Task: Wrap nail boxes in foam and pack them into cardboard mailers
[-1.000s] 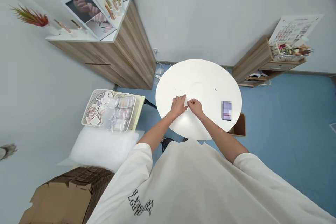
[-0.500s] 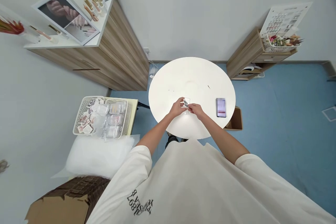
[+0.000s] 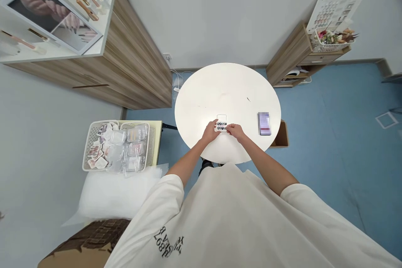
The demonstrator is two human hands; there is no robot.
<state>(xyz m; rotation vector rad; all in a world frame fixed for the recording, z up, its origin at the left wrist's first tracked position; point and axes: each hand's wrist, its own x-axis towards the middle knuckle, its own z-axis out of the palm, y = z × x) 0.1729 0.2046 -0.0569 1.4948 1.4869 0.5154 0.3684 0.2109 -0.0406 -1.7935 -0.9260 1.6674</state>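
A small white card of dark press-on nails [image 3: 222,126] sits between my hands, its nails showing in two rows. Behind and around it shows a clear plastic case [image 3: 221,117] on the round white table [image 3: 201,88]. My left hand [image 3: 210,132] grips the left side of the card and case, thumb and fingers curled at the edge. At the right edge, the fingertips of my right hand [image 3: 235,131] pinch the card. Exactly how the card rests in the case is too small to tell.
A phone [image 3: 264,124] lies on the table's right side. To the left, white baskets [image 3: 87,150] hold packed nail sets and cards. Wooden cabinets stand at the left [image 3: 138,58] and right [image 3: 287,56]. A brown bin [image 3: 283,134] is beside the table.
The nail card has turned from a tilted position to face up, so both rows now show. My hands have spread slightly to its two sides. The camera view has shifted a little.
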